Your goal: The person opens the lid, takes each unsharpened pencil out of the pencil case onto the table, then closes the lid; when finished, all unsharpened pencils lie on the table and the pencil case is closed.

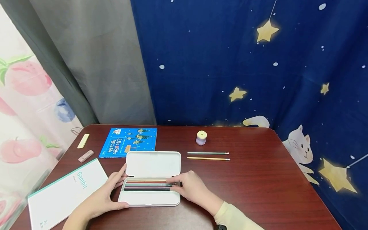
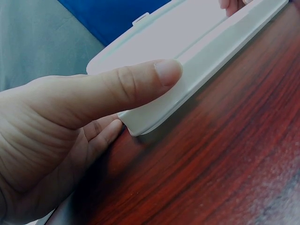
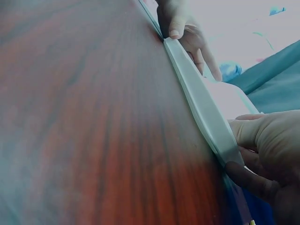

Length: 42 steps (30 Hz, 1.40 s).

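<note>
Partly hidden: pencils (image 1: 148, 185) under right hand (image 1: 189, 188), inside case (image 1: 149, 199).

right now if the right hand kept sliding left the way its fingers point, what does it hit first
Probably the pencils lying in the open white pencil case: the right hand already has its fingertips at their right ends. Beyond them lies the left hand on the case's far side.

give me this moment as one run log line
left hand: grips pencil case left end | right hand: fingers on pencils in case | lid: open | table
</note>
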Tool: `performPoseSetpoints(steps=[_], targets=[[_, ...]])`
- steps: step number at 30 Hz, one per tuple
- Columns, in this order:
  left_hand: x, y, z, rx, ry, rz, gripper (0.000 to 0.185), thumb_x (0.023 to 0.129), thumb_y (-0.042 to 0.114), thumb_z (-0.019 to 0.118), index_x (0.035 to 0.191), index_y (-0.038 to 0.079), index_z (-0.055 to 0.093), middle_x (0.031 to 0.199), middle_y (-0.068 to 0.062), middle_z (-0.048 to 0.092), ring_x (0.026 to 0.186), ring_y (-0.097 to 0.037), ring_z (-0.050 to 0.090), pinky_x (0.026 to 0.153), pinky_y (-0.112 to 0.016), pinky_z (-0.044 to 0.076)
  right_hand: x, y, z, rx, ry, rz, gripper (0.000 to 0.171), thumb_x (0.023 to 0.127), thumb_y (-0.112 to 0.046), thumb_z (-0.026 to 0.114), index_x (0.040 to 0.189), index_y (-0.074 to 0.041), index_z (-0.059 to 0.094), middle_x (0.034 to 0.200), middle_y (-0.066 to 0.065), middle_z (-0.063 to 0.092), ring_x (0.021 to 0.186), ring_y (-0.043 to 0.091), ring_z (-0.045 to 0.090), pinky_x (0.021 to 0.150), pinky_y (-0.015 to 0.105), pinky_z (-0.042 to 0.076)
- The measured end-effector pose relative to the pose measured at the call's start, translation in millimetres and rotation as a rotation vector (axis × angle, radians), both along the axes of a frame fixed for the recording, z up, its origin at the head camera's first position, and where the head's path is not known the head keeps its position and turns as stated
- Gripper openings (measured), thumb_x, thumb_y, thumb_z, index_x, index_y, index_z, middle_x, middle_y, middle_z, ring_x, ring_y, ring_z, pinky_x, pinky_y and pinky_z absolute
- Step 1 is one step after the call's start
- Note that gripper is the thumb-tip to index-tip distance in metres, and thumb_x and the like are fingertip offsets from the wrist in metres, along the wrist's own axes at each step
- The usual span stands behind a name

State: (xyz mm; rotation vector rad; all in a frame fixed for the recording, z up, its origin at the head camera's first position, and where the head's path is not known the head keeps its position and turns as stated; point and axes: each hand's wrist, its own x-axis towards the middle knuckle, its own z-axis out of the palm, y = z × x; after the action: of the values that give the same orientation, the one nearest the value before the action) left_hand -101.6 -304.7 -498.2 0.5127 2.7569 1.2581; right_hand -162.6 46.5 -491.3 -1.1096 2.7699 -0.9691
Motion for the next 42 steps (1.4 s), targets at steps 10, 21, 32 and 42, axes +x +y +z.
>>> performPoseSetpoints(steps=[10, 21, 32, 42], targets=[[-0.5, 0.1, -0.5, -0.020, 0.004, 0.004, 0.124, 0.077, 0.045, 0.092, 0.170, 0.025, 0.011, 0.142, -0.005, 0.046, 0.128, 0.000, 0.050, 0.106, -0.007, 0.037, 0.4, -1.8, -0.8, 0.014, 0.063, 0.004, 0.023, 0.090, -0.022, 0.084, 0.113, -0.026, 0.083, 0.096, -0.012, 0.078, 0.066, -0.009, 0.052, 0.059, 0.009, 0.041], [-0.7, -0.8, -2.3, -0.006, 0.016, -0.003, 0.125, 0.077, 0.044, 0.093, 0.170, 0.024, 0.011, 0.142, -0.006, 0.046, 0.129, 0.003, 0.048, 0.106, -0.006, 0.036, -0.1, -6.2, -4.0, 0.022, 0.194, 0.051, 0.021, 0.089, -0.017, 0.084, 0.109, -0.022, 0.084, 0.103, -0.010, 0.079, 0.097, 0.002, 0.072, 0.084, 0.019, 0.057], [-0.8, -0.7, -1.5, -0.025, 0.006, 0.004, 0.124, 0.078, 0.045, 0.092, 0.170, 0.026, 0.010, 0.143, -0.005, 0.045, 0.129, 0.000, 0.050, 0.106, -0.009, 0.038, -1.5, -5.9, -8.1, -0.053, 0.202, 0.081, 0.017, 0.089, -0.015, 0.084, 0.104, -0.023, 0.085, 0.099, -0.012, 0.078, 0.095, 0.000, 0.070, 0.085, 0.022, 0.056], [0.1, -1.4, -2.7, -0.016, -0.001, 0.002, 0.123, 0.079, 0.046, 0.091, 0.170, 0.027, 0.010, 0.144, -0.005, 0.045, 0.130, -0.001, 0.050, 0.106, -0.009, 0.038, 3.0, -1.8, -0.6, -0.196, 0.165, 0.063, 0.015, 0.092, -0.009, 0.081, 0.103, -0.018, 0.085, 0.101, -0.008, 0.077, 0.099, 0.007, 0.070, 0.085, 0.016, 0.054]])
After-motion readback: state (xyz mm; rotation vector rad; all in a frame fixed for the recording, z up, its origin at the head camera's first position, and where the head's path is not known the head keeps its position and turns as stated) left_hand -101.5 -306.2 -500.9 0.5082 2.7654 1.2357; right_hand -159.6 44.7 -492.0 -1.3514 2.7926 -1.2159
